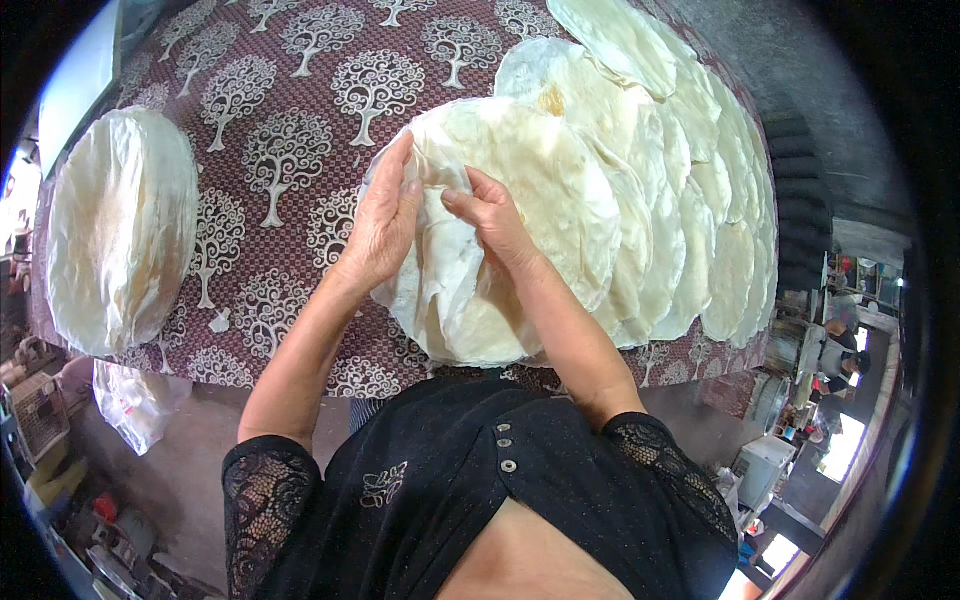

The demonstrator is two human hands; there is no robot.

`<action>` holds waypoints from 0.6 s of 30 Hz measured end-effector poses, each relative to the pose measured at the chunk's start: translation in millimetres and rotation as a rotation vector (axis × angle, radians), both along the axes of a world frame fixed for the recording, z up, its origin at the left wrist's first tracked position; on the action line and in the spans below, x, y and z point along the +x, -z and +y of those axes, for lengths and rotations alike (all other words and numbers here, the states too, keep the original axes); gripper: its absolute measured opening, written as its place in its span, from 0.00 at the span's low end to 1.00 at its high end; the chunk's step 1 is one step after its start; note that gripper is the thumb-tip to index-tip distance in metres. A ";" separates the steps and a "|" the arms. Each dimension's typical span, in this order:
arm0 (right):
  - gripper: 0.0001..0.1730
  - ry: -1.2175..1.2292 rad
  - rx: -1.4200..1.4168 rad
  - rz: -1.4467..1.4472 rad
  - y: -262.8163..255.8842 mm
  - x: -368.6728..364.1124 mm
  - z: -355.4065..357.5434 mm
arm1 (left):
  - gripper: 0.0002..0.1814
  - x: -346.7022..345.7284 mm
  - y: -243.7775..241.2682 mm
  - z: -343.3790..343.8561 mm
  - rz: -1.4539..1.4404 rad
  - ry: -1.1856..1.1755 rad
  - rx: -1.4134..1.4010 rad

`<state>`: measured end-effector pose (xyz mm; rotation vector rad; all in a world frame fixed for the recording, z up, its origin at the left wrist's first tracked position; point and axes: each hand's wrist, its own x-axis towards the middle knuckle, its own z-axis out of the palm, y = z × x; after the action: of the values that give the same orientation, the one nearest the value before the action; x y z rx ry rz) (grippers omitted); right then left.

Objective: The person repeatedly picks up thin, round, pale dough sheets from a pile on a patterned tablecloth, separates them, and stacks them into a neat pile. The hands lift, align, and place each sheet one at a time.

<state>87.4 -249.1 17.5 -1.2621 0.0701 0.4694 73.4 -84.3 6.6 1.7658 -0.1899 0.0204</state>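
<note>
My left hand [386, 214] holds the left edge of a thin, pale, translucent round food sheet, perhaps a flatbread, with its fingers nearly straight. My right hand [496, 217] pinches the same sheet with thumb and forefinger. Between both hands a lifted fold [452, 262] of the sheet hangs in creases toward me. Beneath and to the right lies a broad round sheet [555, 187]. Where the lifted sheet ends and those below begin, I cannot tell.
Overlapping round sheets [679, 225] spread across the table's right side. At the left stands a tall folded stack [120, 232] of similar sheets. A tree-patterned cloth [285, 202] covers the table. Below its left edge hangs a plastic bag [140, 405]. People [844, 352] appear far right.
</note>
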 end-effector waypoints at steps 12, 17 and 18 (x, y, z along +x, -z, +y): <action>0.23 0.165 0.756 0.157 -55.7 -29.5 -90.4 | 0.38 -18.2 9.3 -26.8 -0.089 0.138 0.818; 0.21 0.342 0.595 -0.247 -99.8 -66.3 -156.7 | 0.40 -17.9 15.0 -31.6 -0.190 0.154 0.993; 0.21 0.388 0.566 -0.288 -105.6 -71.4 -172.4 | 0.41 -17.9 13.6 -34.0 -0.176 0.153 0.998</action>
<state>16.0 -421.5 123.1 -0.7214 -0.0592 -0.0387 55.5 -118.3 -7.0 2.7384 -0.5277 -0.0374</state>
